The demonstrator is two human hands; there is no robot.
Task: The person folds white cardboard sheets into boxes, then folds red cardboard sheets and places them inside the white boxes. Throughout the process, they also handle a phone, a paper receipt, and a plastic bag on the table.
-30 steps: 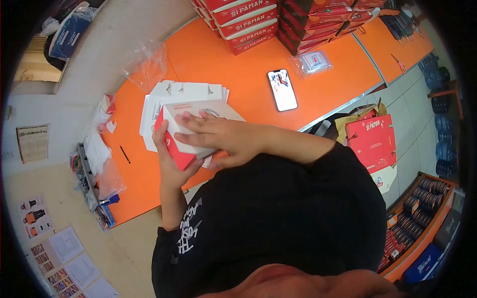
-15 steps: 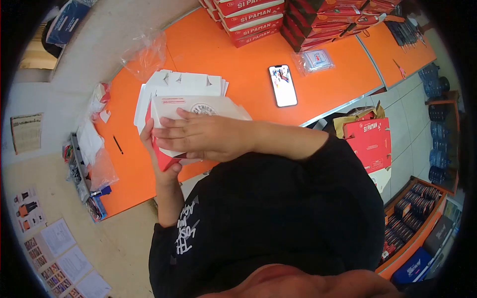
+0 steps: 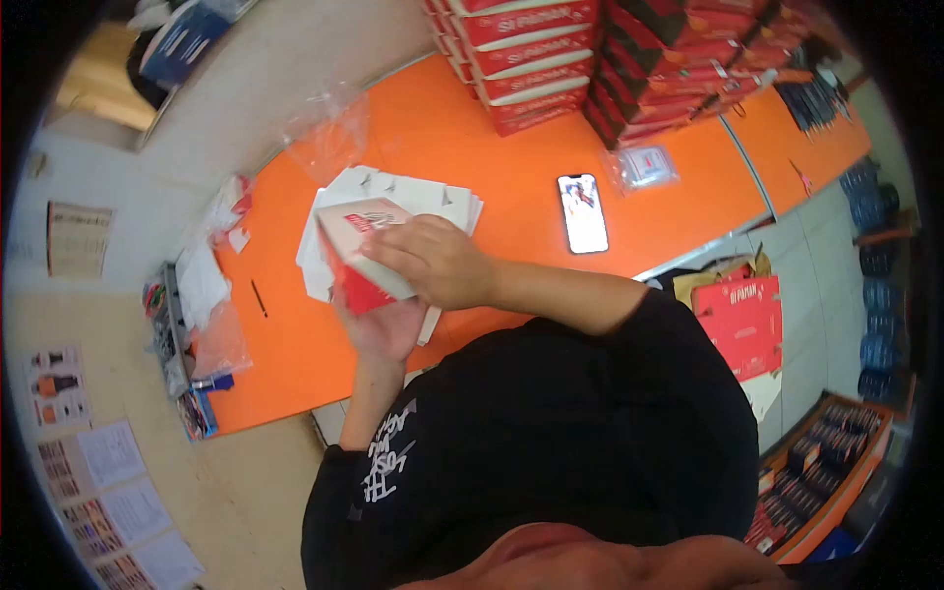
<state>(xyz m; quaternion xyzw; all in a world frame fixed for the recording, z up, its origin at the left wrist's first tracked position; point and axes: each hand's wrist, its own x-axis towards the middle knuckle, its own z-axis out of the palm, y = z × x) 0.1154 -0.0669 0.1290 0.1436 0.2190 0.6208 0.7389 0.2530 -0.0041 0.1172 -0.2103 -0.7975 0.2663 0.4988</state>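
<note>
A red and white cardboard box [image 3: 341,224] with printing on its white panel is tilted between my two hands, above the orange table. My left hand [image 3: 386,329] cups it from below at its red side, fingers partly hidden behind the box. Over the top near edge curl the fingers of my right hand [image 3: 438,264], gripping the white panel. Behind and under the box lies a pile of flat white cardboard blanks [image 3: 433,194] with cut slots. The box's far side is hidden.
Stacked red boxes [image 3: 536,59] stand at the back of the orange table [image 3: 492,172]. A lit phone [image 3: 584,216] and a plastic packet [image 3: 644,167] lie to the right. A black pen [image 3: 259,298] and a crumpled plastic bag [image 3: 329,128] lie left. A red carton [image 3: 737,324] sits beside the table.
The box has turned and tilted in my hands, showing more of its red side. My right hand has shifted from lying flat on top to curling over its edge. The view has shifted slightly.
</note>
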